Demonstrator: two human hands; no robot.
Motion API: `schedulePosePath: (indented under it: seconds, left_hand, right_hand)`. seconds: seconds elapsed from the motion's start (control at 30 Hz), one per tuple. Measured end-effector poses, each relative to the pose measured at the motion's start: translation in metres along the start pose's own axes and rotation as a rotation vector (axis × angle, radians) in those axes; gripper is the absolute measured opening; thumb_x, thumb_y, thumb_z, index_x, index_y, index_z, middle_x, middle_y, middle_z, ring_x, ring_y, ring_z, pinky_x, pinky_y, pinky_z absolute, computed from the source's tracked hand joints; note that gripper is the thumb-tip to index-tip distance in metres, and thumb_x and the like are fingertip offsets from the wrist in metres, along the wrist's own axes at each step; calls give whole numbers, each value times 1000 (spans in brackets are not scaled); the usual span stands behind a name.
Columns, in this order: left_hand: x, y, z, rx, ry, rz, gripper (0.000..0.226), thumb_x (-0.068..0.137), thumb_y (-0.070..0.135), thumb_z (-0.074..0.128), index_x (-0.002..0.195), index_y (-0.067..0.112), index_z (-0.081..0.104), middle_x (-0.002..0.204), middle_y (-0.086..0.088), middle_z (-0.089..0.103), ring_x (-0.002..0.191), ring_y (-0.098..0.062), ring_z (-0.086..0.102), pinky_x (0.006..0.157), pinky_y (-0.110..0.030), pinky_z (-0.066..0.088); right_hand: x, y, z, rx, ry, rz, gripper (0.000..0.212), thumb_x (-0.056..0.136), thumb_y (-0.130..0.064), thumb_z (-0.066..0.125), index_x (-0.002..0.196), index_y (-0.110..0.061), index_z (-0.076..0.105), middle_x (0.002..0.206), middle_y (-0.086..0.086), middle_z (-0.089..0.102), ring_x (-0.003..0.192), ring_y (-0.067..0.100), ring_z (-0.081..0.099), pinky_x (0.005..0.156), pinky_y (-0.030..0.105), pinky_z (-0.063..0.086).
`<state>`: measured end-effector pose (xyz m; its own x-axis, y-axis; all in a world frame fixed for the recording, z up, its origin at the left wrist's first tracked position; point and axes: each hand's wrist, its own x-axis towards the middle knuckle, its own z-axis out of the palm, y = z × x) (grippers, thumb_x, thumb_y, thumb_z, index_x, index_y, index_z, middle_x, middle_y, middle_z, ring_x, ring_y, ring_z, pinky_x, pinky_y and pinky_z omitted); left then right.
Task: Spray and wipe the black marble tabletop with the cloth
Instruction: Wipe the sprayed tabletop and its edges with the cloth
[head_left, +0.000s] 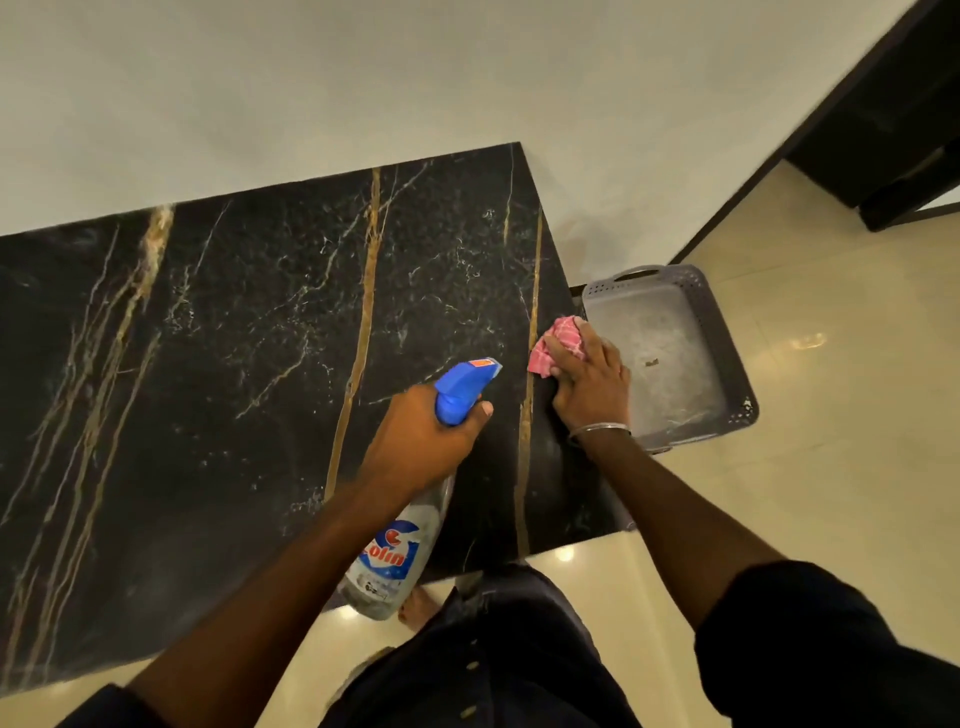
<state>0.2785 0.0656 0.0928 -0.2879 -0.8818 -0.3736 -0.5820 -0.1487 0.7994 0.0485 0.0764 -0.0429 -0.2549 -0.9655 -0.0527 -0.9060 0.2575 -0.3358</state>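
Two hands work over a black marble table, seen from above. The stone is polished and dark, crossed by long gold veins and fine white threads, and its straight right edge ends above a glossy cream tiled floor.

The left hand grips the neck of a spray bottle, fingers wrapped round it just under the trigger. The bottle has a clear plastic body with a blue, white and red label and a blue plastic spray head that points out across the marble. The body slants back and down past the near edge of the table.

The right hand lies at the table's right edge with its fingers bent over a cloth, holding it down on the stone. The cloth is pink and white checked, soft and bunched into a wad, and it pokes out beyond the fingertips. A thin metal bangle circles that wrist.

Just beside the table, on the floor, sits a grey plastic basket. It is rectangular, with perforated walls, a cut-out handle and a pale scuffed bottom.

A plain off-white wall rises behind the table. Both forearms are bare, with dark sleeves pushed up.
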Motion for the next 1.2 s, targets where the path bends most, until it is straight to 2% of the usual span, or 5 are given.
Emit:
schedulePosePath:
  seconds: [0.4,0.7,0.83,0.93,1.2]
  left_hand:
    - [91,18,-20,-55,102,-44,20,90,31,64,84,13,61,64,-8,63,60,-21,65,62,-34,57]
    - [91,30,-20,-40,86,-60,20,90,31,63,81,13,62,64,-7,63,65,-24,66,62,-28,55]
    - [89,29,-17,-42,69,-59,16,90,28,64,80,17,59,64,-4,62,61,-14,61,59,-15,47]
    - [91,27,-17,-50,64,-55,16,91,27,63,78,18,58,64,-4,62,61,-13,60,56,-10,46]
    - [121,20,-22,-70,89,-44,20,90,30,63,81,13,61,66,-7,65,63,-21,66,66,-35,57]
  right_hand:
    - [135,-13,-2,17,-39,-123,52,88,-18,53,137,-33,55,155,7,35,126,40,41,94,54,46]
    - [-99,41,-24,-9,-120,-238,68,81,-17,67,142,-37,44,157,6,30,138,36,34,99,55,42]
    - [-181,63,-33,-26,-204,-327,41,100,-48,36,139,-37,46,152,7,36,143,36,27,97,56,41]
    - [-177,73,-30,-51,-218,-393,42,101,-31,30,140,-37,47,153,5,37,145,36,26,101,60,38]
    - [-41,34,-18,-7,-191,-370,44,98,-39,36,138,-31,53,152,8,40,146,36,23,113,61,26]
